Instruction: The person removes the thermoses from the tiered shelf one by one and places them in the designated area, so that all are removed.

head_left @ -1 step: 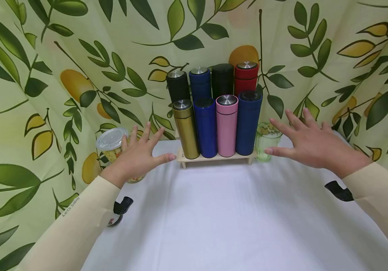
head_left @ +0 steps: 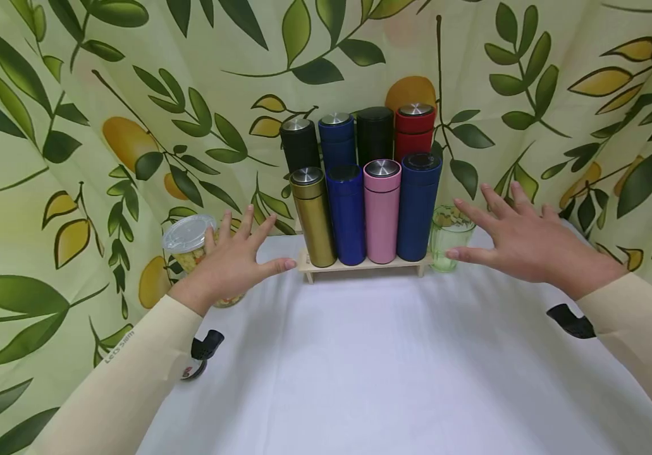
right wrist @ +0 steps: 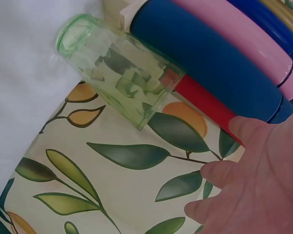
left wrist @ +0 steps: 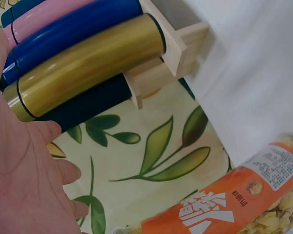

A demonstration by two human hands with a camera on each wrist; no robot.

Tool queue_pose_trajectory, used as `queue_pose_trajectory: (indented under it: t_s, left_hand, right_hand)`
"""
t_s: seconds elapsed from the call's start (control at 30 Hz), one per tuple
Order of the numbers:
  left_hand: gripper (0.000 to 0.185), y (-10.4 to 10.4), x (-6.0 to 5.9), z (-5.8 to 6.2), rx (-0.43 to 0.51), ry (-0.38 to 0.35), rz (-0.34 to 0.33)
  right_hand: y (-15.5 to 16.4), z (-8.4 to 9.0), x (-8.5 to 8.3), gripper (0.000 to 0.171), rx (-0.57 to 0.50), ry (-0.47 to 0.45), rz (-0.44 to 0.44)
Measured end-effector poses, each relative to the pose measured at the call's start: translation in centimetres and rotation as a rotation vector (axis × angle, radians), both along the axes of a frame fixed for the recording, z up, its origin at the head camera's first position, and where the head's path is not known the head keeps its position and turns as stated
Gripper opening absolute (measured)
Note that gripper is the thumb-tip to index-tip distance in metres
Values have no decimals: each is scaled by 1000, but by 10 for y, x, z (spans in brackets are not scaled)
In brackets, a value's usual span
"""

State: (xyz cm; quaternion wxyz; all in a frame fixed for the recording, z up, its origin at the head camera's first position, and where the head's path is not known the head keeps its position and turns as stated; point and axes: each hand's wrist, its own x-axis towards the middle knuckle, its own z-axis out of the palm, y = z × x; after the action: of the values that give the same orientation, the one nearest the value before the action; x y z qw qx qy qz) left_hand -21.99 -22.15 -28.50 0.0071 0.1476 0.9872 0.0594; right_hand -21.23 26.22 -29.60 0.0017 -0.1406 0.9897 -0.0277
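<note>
Both hands are raised over the table with fingers spread, holding nothing. My left hand (head_left: 231,265) overlaps a lidded clear tub of yellow snacks (head_left: 189,234) in the head view; the left wrist view shows its orange label (left wrist: 195,209). My right hand (head_left: 525,243) hovers beside a green clear glass (head_left: 451,237). Between the hands, thermos bottles stand in two rows on a wooden rack (head_left: 365,265). In front are a gold bottle (head_left: 314,221), a glossy blue bottle (head_left: 346,218), a pink bottle (head_left: 382,215) and a dark blue bottle (head_left: 418,212).
The back row holds a black bottle (head_left: 300,145), a blue bottle (head_left: 337,139), another black bottle (head_left: 375,136) and a red bottle (head_left: 414,133). A leaf-print curtain (head_left: 189,95) hangs behind. White cloth (head_left: 360,366) covers the table. A small round item (head_left: 193,368) lies by the left sleeve.
</note>
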Motion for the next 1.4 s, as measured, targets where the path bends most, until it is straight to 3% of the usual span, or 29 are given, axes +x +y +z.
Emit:
queue_pose_trajectory:
  t_s: [0.47, 0.67, 0.97, 1.17, 1.4]
  left_hand:
    - [112, -4, 3, 4, 51, 9, 15]
    - [108, -2, 1, 7, 160, 12, 24]
    - [98, 8, -8, 2, 570, 34, 0]
    - [103, 10, -15, -20, 881, 1, -9]
    - [92, 9, -21, -54, 1113, -67, 50]
  right_hand:
    - [0, 7, 0, 111, -21, 50, -10]
    - [-2, 16, -7, 113, -76, 133, -5]
    - [-11, 27, -26, 113, -471, 163, 32]
    - [-18, 23, -35, 104, -779, 143, 49]
    - [-24, 17, -42, 85, -1061, 118, 63]
